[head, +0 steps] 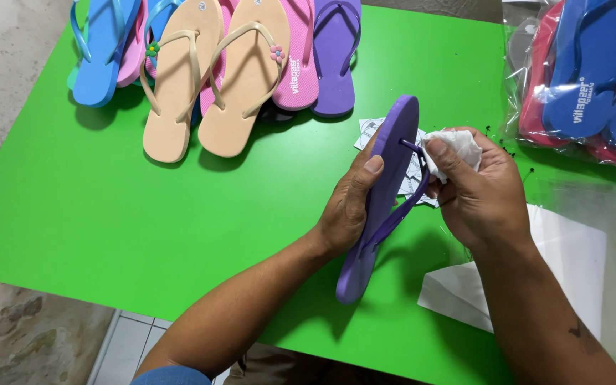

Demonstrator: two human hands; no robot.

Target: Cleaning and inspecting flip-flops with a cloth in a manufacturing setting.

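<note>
Left hand props the purple flip-flop on edge above the green table, exposing its strap; right hand, bunched around a white cloth, presses at the toe post. Beige pair waits beyond.

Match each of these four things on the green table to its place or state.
Things:
1. purple flip-flop
2. white cloth
3. beige flip-flops
4. bagged blue and red flip-flops

Places or states:
A. far right, in clear plastic
B. lying flat, far left of the table
C. held on edge in the left hand
D. bunched in the right hand

Pairs: 1-C, 2-D, 3-B, 4-A
</note>
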